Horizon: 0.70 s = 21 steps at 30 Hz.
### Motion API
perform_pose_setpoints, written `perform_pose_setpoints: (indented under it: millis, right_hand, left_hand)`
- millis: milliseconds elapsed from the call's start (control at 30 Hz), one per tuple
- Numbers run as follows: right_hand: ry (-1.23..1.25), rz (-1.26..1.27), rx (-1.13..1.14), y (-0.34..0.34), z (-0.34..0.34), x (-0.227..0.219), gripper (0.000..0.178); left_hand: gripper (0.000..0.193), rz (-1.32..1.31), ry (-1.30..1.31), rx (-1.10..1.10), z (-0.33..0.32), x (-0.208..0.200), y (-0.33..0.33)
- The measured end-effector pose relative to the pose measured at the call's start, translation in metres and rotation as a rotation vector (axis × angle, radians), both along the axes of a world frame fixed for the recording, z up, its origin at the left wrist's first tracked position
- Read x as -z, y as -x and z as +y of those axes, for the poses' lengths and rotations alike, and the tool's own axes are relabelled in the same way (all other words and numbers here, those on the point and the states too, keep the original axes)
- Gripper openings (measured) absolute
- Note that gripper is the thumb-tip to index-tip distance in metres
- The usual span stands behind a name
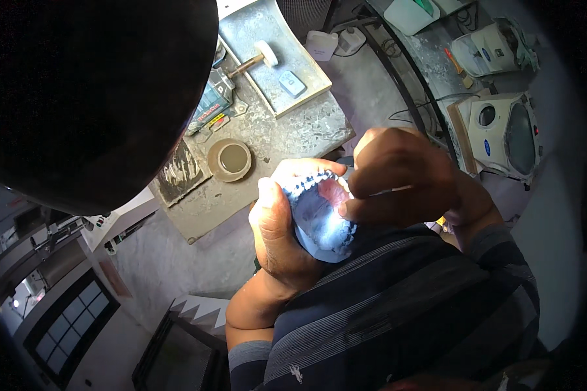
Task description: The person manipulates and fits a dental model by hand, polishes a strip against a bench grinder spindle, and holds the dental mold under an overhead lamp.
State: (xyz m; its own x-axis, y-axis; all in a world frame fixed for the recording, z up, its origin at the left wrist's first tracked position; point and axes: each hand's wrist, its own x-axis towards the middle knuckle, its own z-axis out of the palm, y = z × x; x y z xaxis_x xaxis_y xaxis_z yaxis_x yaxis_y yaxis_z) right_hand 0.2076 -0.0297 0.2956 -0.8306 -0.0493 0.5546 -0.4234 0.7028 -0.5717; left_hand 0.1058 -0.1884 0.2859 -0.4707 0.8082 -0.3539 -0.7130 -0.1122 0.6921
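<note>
My left hand (277, 221) is closed around a pale blue dental cast (323, 225), with the thumb along its left side and fingers over the far edge. A row of moulded teeth runs round its rim, and the hollow side faces up. Inside, near the upper right, sits a pink dental plate (333, 193). My right hand (404, 179) comes in from the right with curled fingers, their tips closed at the pink plate and the cast's rim. Those fingers are slightly blurred and cover part of the plate.
Beyond my hands stands a worn workbench (300, 133) with a round bowl (231, 159), a polishing motor (212, 98) with a white buffing wheel (265, 53), and a tray holding a blue block (292, 84). A white blasting box (502, 133) stands right. A large dark shape blocks the upper left.
</note>
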Motion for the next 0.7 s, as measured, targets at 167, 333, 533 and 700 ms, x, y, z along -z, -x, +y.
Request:
perform_pose_setpoints:
  millis: [167,333,533,700]
  right_hand:
    - [0.008,-0.023,0.012,0.0,-0.003,-0.004,0.021]
    - [-0.05,0.003,0.019,-0.002,-0.001,0.001,0.034]
    - [-0.146,-0.024,0.011,0.002,0.002,-0.004,0.027]
    - [0.01,-0.119,0.024,0.003,0.006,0.001,0.031]
  left_hand:
    - [0.068,0.083,-0.032,0.056,-0.001,0.004,0.004]
    - [0.064,0.086,-0.066,0.061,-0.002,0.004,0.005]
    - [0.05,0.406,-0.004,-0.171,0.007,0.015,-0.001]
    - [0.037,0.33,-0.005,-0.06,0.003,0.019,0.002]
